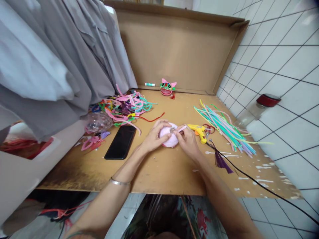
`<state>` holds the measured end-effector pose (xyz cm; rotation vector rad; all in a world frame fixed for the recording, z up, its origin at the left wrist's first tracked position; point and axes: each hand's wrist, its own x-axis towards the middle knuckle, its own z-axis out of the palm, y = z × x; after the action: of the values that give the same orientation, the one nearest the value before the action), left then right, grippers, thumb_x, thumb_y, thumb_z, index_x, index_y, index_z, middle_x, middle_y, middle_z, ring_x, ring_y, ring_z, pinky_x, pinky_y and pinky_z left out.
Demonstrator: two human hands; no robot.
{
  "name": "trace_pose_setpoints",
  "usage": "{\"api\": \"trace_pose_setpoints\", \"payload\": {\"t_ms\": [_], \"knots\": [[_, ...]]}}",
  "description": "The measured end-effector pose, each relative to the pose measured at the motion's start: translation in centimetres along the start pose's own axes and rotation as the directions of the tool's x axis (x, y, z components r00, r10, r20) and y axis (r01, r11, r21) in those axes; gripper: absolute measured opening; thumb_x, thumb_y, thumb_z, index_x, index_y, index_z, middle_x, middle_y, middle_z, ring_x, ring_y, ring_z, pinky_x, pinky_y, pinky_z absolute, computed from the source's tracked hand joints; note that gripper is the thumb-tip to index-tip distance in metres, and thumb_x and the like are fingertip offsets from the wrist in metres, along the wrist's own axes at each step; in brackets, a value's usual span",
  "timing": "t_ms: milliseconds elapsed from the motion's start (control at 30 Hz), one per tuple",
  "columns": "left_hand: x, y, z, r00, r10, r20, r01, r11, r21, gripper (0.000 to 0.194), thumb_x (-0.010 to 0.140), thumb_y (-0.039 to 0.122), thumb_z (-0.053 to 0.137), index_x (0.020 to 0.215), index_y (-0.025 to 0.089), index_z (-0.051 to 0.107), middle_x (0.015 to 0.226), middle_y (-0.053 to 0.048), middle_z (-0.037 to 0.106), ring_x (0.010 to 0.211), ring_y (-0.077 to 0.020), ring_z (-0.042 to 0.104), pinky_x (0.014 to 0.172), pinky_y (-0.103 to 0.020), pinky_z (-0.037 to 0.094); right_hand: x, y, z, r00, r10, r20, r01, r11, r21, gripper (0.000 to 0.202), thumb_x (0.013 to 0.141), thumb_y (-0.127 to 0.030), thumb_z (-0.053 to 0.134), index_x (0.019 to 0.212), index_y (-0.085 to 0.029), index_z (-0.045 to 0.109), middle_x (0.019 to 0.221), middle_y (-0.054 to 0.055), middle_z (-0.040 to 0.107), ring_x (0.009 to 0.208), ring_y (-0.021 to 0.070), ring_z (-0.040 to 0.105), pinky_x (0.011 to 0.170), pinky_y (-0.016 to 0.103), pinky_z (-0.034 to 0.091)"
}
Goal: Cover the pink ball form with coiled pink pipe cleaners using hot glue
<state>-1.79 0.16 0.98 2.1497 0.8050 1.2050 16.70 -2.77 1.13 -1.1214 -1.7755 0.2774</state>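
Observation:
My left hand (155,135) is wrapped round the left side of a pale pink-lilac round piece (169,140), which looks wound from pipe cleaners. A small greyish spot shows at its middle. With thumb and fingers my right hand (188,140) pinches a pale lilac pipe cleaner (182,128) against the top right of this piece. Close beyond the right hand lies a yellow glue gun (200,132), its black cord running off to the lower right. Orange-handled scissors (210,128) are partly hidden behind it.
A black phone (120,142) lies left of my hands, below a tangle of coloured pipe cleaners (129,104). Loose straight pipe cleaners (224,127), a purple tassel (222,162) and a red-lidded jar (256,108) are on the right. At the back sits a pink-eared animal head (167,87) near a glue stick (150,84).

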Motion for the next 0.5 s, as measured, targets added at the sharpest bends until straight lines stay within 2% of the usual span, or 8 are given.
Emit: {"api": "trace_pose_setpoints", "payload": {"t_ms": [267, 500], "knots": [[-0.11, 0.19, 0.11, 0.999, 0.037, -0.023, -0.032, 0.983, 0.181, 0.034, 0.089, 0.044, 0.059, 0.112, 0.02, 0.066, 0.124, -0.011, 0.063, 0.121, -0.027, 0.051, 0.11, -0.048, 0.036, 0.09, 0.3, -0.07, 1.0, 0.026, -0.015, -0.025, 0.999, 0.038, 0.012, 0.09, -0.03, 0.055, 0.08, -0.022, 0.054, 0.082, 0.004, 0.064, 0.075, 0.0183, 0.06, 0.071, 0.032, 0.048], [-0.34, 0.25, 0.46, 0.995, 0.059, -0.082, -0.05, 0.993, 0.104, 0.032, 0.088, 0.04, 0.063, 0.11, 0.017, 0.066, 0.125, -0.014, 0.061, 0.119, -0.0246, 0.057, 0.106, -0.043, 0.043, 0.05, 0.5, 0.0, 0.998, 0.053, -0.025, -0.052, 0.997, 0.052, 0.014, 0.09, -0.033, 0.055, 0.081, -0.022, 0.055, 0.081, 0.004, 0.064, 0.075, 0.0185, 0.06, 0.068, 0.031, 0.048]]}}
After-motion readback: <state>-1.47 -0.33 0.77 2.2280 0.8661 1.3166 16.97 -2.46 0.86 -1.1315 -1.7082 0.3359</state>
